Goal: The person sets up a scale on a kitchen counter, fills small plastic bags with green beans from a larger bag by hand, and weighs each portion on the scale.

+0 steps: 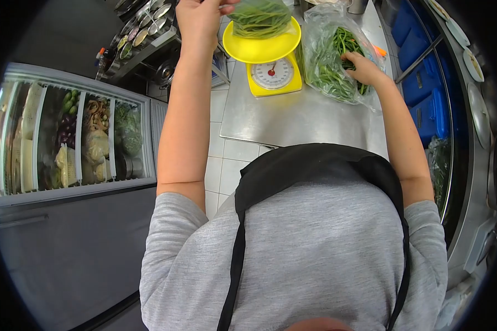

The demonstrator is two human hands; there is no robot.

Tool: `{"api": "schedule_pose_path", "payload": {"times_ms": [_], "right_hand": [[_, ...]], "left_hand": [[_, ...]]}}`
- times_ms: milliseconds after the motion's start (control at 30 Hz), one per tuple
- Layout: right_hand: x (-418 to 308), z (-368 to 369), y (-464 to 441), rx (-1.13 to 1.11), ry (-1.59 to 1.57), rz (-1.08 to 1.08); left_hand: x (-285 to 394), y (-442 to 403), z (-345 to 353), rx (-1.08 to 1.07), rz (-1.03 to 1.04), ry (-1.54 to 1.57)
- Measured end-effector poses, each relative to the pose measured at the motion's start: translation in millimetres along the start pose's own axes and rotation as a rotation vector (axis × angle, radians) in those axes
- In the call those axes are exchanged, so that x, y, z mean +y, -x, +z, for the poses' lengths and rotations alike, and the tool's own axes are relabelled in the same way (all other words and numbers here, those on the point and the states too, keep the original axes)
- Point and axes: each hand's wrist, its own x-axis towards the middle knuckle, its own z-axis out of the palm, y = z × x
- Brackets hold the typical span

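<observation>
A yellow kitchen scale (274, 73) stands on the steel table, its dial facing me. On its yellow pan (248, 51) lies a clear bag of long green vegetables (261, 19). My left hand (204, 14) is at the top edge, with its fingers closed at the bag's upper left side; what they pinch is too small to make out. Right of the scale, a large clear plastic bag (328, 63) holds more green stalks. My right hand (363, 69) reaches into it, its fingers curled on the stalks and partly hidden among them.
The steel table (298, 121) extends towards me. An orange object (379, 51) lies at its right edge. At left are a glass-fronted fridge (72, 138) with vegetables and a rack of metal containers (143, 36). Blue bins (425, 110) and a counter with plates (473, 65) are at right.
</observation>
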Motion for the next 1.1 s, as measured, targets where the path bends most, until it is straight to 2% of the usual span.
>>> {"api": "schedule_pose_path", "payload": {"times_ms": [367, 500, 567, 633, 700, 733, 767, 833, 867, 900, 967, 1000, 1100], "right_hand": [[-0.1, 3.8, 2.8, 0.045, -0.007, -0.007], [-15.9, -9.9, 4.0, 0.023, 0.168, 0.07], [-20.5, -9.7, 1.9, 0.021, 0.257, 0.083], [-19.7, -1.3, -0.6, -0.011, 0.36, 0.098], [-17.7, 8.3, -1.3, 0.002, 0.254, 0.054], [-15.6, 7.7, -5.2, -0.076, 0.23, 0.067], [-23.1, -3.5, -4.8, -0.138, 0.212, 0.079], [-29.4, -3.5, 2.8, -0.093, 0.284, 0.05], [-31.4, -2.0, 6.1, -0.063, 0.26, 0.047], [-32.7, -5.0, 4.7, -0.061, 0.267, 0.042], [-39.0, -4.0, 4.4, -0.175, 0.378, 0.073], [-35.8, 2.1, 2.9, -0.134, 0.412, 0.052], [-42.6, -6.2, 3.6, -0.242, 0.478, 0.114]], "left_hand": [[-3.9, -5.0, 3.3, 0.007, -0.057, -0.089], [-0.2, -9.5, 1.6, 0.008, -0.116, -0.165], [-1.7, -10.8, 2.9, 0.0, -0.032, -0.039], [0.0, -12.2, 7.4, 0.009, -0.033, -0.01], [7.4, -14.1, 8.7, -0.038, -0.076, -0.076], [10.1, -12.1, 13.6, 0.001, -0.118, -0.103], [14.4, -12.4, 16.4, -0.014, -0.116, -0.141], [29.9, -7.8, 19.1, -0.076, -0.19, -0.273], [33.4, -10.5, 12.9, -0.217, -0.242, -0.296], [36.2, -14.6, 9.6, -0.211, -0.238, -0.293], [41.0, -21.1, 3.1, -0.392, -0.427, -0.352], [41.9, -25.7, 0.8, -0.443, -0.435, -0.407], [40.8, -27.8, 6.3, -0.416, -0.448, -0.345]]}}
